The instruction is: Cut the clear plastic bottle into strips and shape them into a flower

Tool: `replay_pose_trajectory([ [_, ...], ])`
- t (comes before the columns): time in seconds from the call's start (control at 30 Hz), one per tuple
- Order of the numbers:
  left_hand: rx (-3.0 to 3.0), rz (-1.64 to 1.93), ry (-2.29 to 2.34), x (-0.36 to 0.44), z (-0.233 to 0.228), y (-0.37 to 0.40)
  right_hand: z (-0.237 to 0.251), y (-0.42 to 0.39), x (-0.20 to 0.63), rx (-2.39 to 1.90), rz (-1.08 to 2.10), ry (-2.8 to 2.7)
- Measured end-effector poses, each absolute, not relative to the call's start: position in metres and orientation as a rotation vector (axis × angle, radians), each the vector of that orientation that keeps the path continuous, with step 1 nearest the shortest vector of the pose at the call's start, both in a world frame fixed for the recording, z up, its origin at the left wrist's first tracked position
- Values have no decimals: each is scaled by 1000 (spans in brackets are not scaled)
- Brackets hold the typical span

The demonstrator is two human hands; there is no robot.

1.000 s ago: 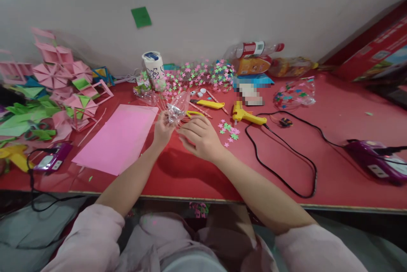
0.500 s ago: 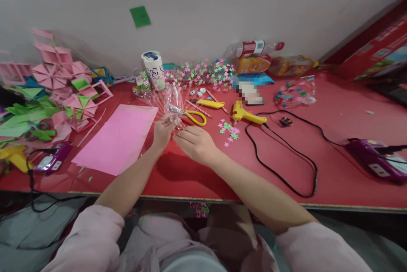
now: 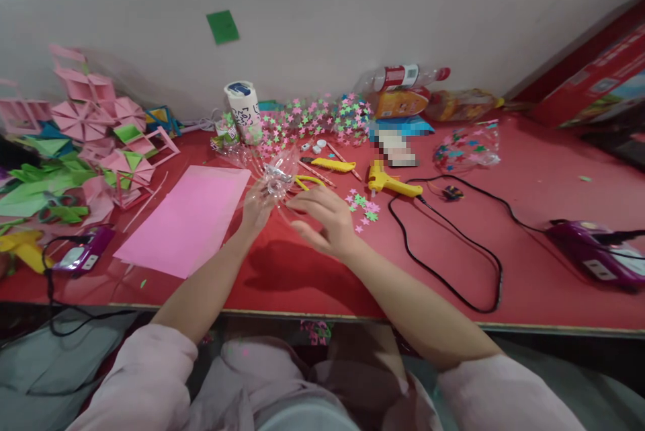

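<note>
Left hand (image 3: 256, 206) fingers pinch the clear plastic piece (image 3: 276, 175) just right of the pink sheet (image 3: 186, 219), its long axis toward the wall; right hand (image 3: 327, 219), fingers spread, nothing held, just right of it.

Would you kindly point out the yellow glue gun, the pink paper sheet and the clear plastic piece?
yellow glue gun (image 3: 385, 181), head view, on its body.
pink paper sheet (image 3: 189, 216), head view, sheet's middle.
clear plastic piece (image 3: 276, 179), head view, its centre.

On the counter (image 3: 544, 175) before me: paper sheet (image 3: 186, 216) left, glue gun (image 3: 390, 182) right, scissors (image 3: 307, 181) between, bottles (image 3: 403, 78) behind against the wall.
</note>
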State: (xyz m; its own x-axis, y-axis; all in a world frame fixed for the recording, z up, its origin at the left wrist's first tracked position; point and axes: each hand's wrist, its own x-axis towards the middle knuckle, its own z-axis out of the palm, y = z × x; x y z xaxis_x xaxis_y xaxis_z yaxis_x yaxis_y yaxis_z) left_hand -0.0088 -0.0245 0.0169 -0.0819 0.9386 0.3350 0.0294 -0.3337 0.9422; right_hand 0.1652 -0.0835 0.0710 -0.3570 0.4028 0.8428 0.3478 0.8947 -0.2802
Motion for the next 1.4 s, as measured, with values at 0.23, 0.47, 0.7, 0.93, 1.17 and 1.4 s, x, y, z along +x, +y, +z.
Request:
replay_pose_trajectory([
  [0.23, 1425, 1418, 1096, -1, 13, -28, 79, -81, 169, -812, 95, -1652],
  [0.47, 1517, 1450, 1173, -6, -1, -24, 66, -74, 162, -827, 86, -1892],
  [0.7, 1520, 1444, 1191, -8, -2, -20, 60, -66, 162, -1016, 419, -1805],
  [0.93, 1578, 1426, 1241, -8, 6, -25, 60, -64, 160, -1018, 563, -1718],
  [1.17, 1526, 1409, 1176, -5, 8, -27, 65, -69, 163, -986, 430, -1869],
  [1.4, 1487, 1370, 1014, -6, 7, -25, 71, -60, 173, -993, 430, -1810],
])
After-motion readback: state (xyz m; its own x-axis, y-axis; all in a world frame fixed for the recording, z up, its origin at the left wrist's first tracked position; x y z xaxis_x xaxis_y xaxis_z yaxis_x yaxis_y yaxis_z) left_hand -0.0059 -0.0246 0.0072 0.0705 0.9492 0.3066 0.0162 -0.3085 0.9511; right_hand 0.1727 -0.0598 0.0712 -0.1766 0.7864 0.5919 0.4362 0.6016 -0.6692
